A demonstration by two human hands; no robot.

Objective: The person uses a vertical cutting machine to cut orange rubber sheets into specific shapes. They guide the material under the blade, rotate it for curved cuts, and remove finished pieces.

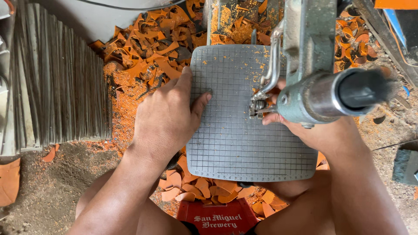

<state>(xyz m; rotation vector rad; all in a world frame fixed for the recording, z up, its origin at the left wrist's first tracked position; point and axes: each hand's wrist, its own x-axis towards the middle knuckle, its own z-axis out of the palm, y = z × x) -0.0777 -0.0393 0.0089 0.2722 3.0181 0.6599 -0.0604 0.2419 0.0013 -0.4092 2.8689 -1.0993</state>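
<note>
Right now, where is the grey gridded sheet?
In the head view the grey gridded sheet lies centre frame, flat under the left hand and beneath the machine arm, with orange scraps around it.

A small cutting workshop is shown by a scroll-saw machine (313, 87) with a gridded grey table (235, 143), orange offcuts (152, 43) and sawdust (122, 104) strewn around it, and a stack of grey sheets (56, 87) stood alongside.

Left hand (167, 115) lies flat on the gridded sheet's (235, 143) left edge; right hand (300, 126) sits on its right, perhaps pinching, under the saw arm (322, 93). Stacked sheets (56, 87) lie far left, offcuts (152, 43) behind, crate (217, 219) nearest.
</note>
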